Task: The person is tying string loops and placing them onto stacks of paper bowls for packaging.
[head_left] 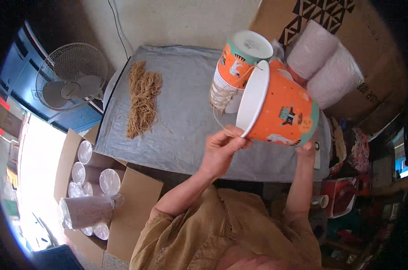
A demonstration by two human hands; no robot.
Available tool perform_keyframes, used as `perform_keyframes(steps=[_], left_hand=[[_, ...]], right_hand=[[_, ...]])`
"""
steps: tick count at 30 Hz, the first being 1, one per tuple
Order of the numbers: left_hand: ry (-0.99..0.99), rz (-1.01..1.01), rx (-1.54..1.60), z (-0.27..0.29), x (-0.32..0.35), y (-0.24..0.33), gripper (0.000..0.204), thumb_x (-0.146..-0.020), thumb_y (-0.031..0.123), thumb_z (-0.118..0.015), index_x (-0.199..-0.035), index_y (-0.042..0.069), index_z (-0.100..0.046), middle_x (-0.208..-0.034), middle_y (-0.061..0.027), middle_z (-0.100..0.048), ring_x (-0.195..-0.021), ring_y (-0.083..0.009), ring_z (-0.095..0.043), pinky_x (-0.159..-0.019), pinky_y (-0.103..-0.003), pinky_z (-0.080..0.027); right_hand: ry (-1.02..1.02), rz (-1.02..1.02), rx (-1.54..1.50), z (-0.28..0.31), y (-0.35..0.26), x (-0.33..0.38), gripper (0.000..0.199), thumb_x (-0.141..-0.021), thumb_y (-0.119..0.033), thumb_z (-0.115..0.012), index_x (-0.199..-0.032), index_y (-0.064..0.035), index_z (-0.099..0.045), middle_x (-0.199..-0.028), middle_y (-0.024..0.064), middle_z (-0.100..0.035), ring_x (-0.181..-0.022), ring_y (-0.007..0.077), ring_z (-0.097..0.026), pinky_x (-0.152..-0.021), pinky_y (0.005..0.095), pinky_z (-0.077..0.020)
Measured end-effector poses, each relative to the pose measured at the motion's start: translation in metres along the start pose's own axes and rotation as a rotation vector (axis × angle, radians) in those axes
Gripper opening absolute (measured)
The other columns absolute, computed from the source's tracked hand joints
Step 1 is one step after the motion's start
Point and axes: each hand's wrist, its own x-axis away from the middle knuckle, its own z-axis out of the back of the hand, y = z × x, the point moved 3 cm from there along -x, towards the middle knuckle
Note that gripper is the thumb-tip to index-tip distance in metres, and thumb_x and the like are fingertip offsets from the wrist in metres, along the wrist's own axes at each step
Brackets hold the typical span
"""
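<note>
A large orange paper bucket (285, 108) with a white rim, a green base and printed animals is held tilted on its side above the table. My left hand (225, 146) is closed on its lower rim, thumb and fingers gripping the edge. At the base, my right hand (307, 149) holds the bucket from below, its fingers mostly hidden behind it. A thin string (219, 120) runs near the rim by my left hand. Just behind stands a stack of upside-down matching buckets (234, 65), with several strings (222, 93) looped around its lower part.
Bundled brown cords (142, 101) lie on the left of the grey-covered table (181, 130). Wrapped stacks of white cups (318, 49) stand at the back right. Left of the table are a fan (71, 76) and an open carton (134, 193) with wrapped cup stacks (89, 211).
</note>
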Motion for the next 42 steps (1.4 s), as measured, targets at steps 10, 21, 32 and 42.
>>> perform_keyframes(steps=[10,21,32,42], left_hand=[[-0.3,0.114,0.058,-0.022,-0.087,0.068,0.048,-0.09,0.019,-0.067,-0.133,0.006,-0.049,-0.1,-0.0014,-0.065,-0.073,-0.0116,-0.064,-0.059,-0.022,-0.048],[-0.234,-0.025,-0.048,-0.01,-0.217,0.086,0.05,-0.101,0.028,-0.049,-0.144,0.005,-0.038,-0.072,0.0014,-0.058,-0.066,-0.0091,-0.055,-0.058,-0.024,-0.041],[-0.121,0.054,0.167,0.057,-0.226,0.057,0.052,-0.101,0.021,-0.05,-0.149,0.011,-0.032,-0.076,0.0002,-0.062,-0.074,-0.0131,-0.061,-0.065,-0.024,-0.048],[-0.067,0.218,0.322,0.082,-0.227,0.022,0.041,-0.099,0.016,-0.051,-0.139,0.016,-0.039,-0.073,-0.0018,-0.063,-0.056,-0.0092,-0.056,-0.049,-0.021,-0.047]], right_hand=[[-0.092,0.353,0.346,0.079,-0.038,-0.075,0.087,-0.089,-0.053,-0.061,-0.149,-0.0019,-0.025,-0.147,0.0172,-0.037,-0.134,0.0317,-0.04,-0.108,0.0469,-0.0376],[-0.42,0.093,0.518,0.003,-0.124,-0.232,0.087,-0.079,-0.045,-0.071,-0.148,-0.0046,-0.036,-0.139,0.0104,-0.049,-0.13,0.0228,-0.046,-0.105,0.0362,-0.0414],[-0.532,-0.087,0.761,-0.092,-0.099,-0.265,0.117,-0.064,-0.061,-0.078,-0.148,0.0043,-0.03,-0.149,0.0247,-0.037,-0.139,0.0347,-0.037,-0.113,0.0422,-0.0316],[-0.62,-0.176,0.997,-0.107,-0.068,-0.279,0.11,-0.06,-0.055,-0.08,-0.147,-0.0025,-0.038,-0.147,0.0245,-0.041,-0.136,0.0342,-0.04,-0.111,0.0402,-0.0344]])
